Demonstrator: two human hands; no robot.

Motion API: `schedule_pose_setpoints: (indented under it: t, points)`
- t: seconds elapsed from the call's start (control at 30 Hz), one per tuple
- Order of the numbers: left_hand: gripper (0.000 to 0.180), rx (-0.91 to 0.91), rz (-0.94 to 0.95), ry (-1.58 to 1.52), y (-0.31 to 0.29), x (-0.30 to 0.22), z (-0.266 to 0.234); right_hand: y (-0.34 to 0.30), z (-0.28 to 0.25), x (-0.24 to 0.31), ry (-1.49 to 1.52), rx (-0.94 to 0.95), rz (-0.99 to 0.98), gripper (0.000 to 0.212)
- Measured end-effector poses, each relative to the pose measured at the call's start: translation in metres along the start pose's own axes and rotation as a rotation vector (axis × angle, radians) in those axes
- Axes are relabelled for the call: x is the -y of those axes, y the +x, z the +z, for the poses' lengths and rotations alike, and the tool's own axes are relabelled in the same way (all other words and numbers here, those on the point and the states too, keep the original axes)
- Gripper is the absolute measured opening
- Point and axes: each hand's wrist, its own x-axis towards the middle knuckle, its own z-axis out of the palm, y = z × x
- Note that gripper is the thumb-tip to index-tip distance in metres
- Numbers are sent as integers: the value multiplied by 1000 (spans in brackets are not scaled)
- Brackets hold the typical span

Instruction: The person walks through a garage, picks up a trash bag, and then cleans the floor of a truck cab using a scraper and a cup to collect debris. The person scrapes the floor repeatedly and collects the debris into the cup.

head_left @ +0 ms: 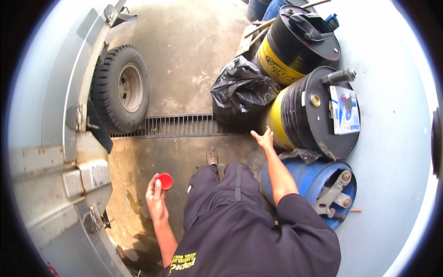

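Note:
My left hand [157,196] is closed on a small round red cap [165,181], pinched between thumb and fingers. The cap's hollow side faces up. Over on the right, my right hand [264,139] is held out with its fingers apart and nothing in it. It is nearest to a black and yellow drum [288,115] and a black plastic bag [242,85]; I cannot tell whether it touches the drum. On the drum's lid lie a blue and white box [345,111] and a dark ribbed cylinder [339,76].
A truck body [50,175] with a large wheel [122,87] stands on the left. A floor grate [180,126] crosses ahead of my feet. Along the right wall are another black and yellow drum [295,44] and a blue barrel [295,177] holding metal arms [334,194].

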Motion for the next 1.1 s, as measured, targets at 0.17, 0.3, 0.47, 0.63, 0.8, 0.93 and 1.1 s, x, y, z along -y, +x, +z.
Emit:
schedule_pose_setpoints:
  t: [0.17, 0.3, 0.47, 0.63, 0.8, 0.93, 1.1]
  points:
    - [45, -41, -19, 115, 43, -51, 64, 144, -19, 77, 69, 129, -57, 87]
    - [45, -184, -96, 161, 86, -55, 105, 269, -11, 125, -171, -149, -202, 98]
    - [42, -387, -124, 84, 142, -52, 188, 417, 27, 160, -240, -39, -36, 147]
    - [44, -244, -343, 36, 181, -29, 292, 509, 93, 161, -307, 190, 84, 163]
    - [46, -139, -434, 121, 198, -24, 339, 530, 148, 126, -363, 507, -72, 128]
    - [44, -293, -380, 100, 197, -32, 326, 503, 196, 98, -43, 223, -251, 45]
    - [44, -407, -340, 41, 166, -41, 301, 457, 196, 127, 362, 17, 152, 32]
